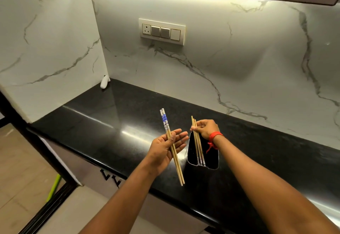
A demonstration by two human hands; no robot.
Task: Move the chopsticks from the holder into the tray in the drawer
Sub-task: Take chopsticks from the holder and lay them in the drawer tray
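Over the holder (pixel 202 162): my right hand (pixel 207 128) pinches upright chopsticks (pixel 198 145) at their tops.
I see my left hand (pixel 165 149), half-open, cradling a blue-patterned pair (pixel 173 147) just left; no drawer in view.

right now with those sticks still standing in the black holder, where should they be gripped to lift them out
Pinch the chopsticks together near their bare wooden top ends, coming from above. They stand nearly upright in the holder, patterned ends down inside, so only the tops are clear of its rim. The right hand already pinches them there. A straight upward pull should probably free them.
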